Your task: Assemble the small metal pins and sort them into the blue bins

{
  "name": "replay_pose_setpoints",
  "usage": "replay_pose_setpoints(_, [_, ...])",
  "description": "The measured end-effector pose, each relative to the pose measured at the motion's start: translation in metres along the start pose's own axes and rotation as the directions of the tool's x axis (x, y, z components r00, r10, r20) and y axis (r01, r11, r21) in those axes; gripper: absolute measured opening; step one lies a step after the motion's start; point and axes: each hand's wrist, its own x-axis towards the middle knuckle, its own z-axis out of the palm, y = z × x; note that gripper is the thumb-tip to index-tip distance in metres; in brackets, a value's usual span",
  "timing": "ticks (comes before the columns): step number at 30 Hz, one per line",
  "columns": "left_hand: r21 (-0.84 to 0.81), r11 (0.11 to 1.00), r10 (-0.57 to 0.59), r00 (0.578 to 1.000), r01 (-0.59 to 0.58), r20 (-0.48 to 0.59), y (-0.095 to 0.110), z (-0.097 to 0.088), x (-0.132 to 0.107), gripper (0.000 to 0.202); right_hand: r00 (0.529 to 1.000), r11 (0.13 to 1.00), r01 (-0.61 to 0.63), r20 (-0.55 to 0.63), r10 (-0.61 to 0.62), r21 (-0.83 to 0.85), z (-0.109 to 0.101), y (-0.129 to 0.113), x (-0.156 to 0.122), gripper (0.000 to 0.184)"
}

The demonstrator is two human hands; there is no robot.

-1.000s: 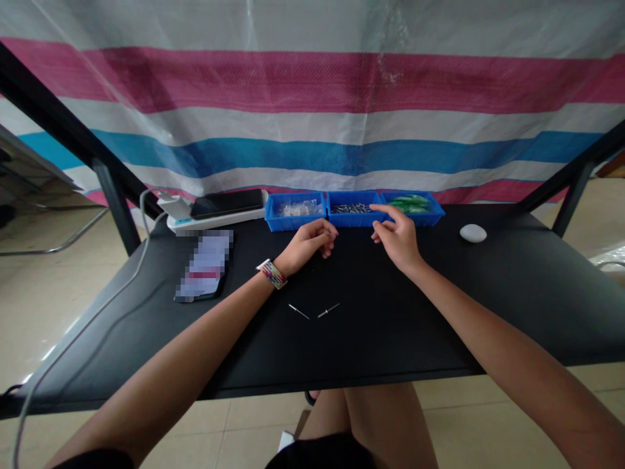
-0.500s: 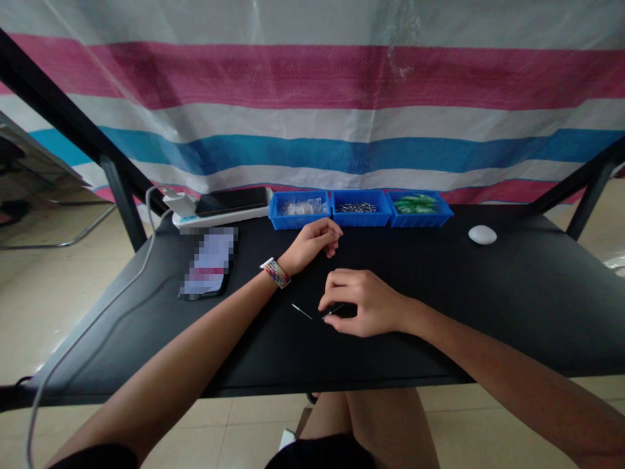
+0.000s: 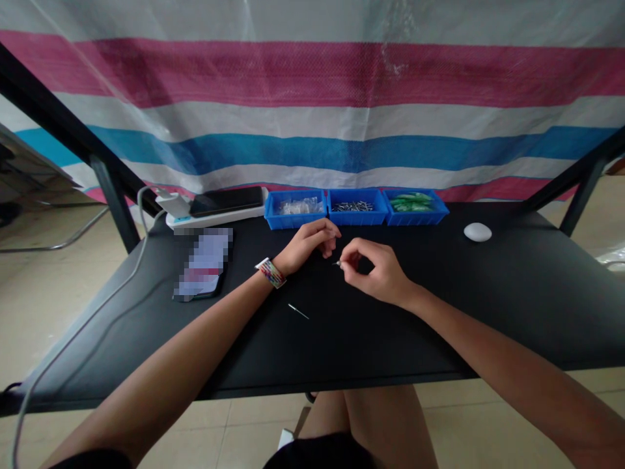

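Picked up since half a second ago: one small metal pin (image 3: pixel 338 263) now pinched in right hand (image 3: pixel 378 273) fingers, lifted beside the loosely curled, empty left hand (image 3: pixel 310 242). Second pin (image 3: pixel 298 311) lies on the tabletop (image 3: pixel 488 306); three blue bins (image 3: pixel 356 207) behind.

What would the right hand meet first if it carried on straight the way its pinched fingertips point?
The right hand, pinching a small metal pin, points left toward the left hand. Its curled fingers look like the first thing in line, though the depth between them is unclear.
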Motion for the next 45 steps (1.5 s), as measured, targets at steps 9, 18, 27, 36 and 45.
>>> replay_pose_setpoints(9, [0.082, 0.996, -0.029, 1.0, 0.029, 0.003, -0.002, 0.0, 0.002, 0.029, 0.88, 0.803, -0.379, -0.09, 0.467, 0.46, -0.001, 0.043, 0.009, 0.02])
replay_pose_setpoints(18, [0.103, 0.994, -0.037, 0.999, 0.039, -0.021, 0.003, 0.003, 0.001, 0.029, 0.864, 0.779, -0.381, -0.108, 0.492, 0.498, 0.0, 0.046, 0.008, 0.025])
replay_pose_setpoints(27, [0.094, 0.995, 0.03, 0.997, -0.024, -0.066, 0.004, 0.005, 0.001, 0.031, 0.818, 0.714, -0.441, -0.083, 0.569, 0.544, -0.001, 0.047, 0.01, 0.038])
replay_pose_setpoints(36, [0.082, 0.996, 0.037, 0.997, -0.031, -0.061, 0.004, 0.005, 0.001, 0.034, 0.865, 0.803, -0.401, -0.106, 0.49, 0.44, 0.0, 0.045, 0.009, 0.031])
replay_pose_setpoints(45, [0.046, 0.997, -0.057, 0.995, 0.06, -0.077, -0.003, 0.002, 0.002, 0.032, 0.849, 0.82, -0.417, -0.154, 0.505, 0.392, 0.001, 0.041, 0.008, 0.026])
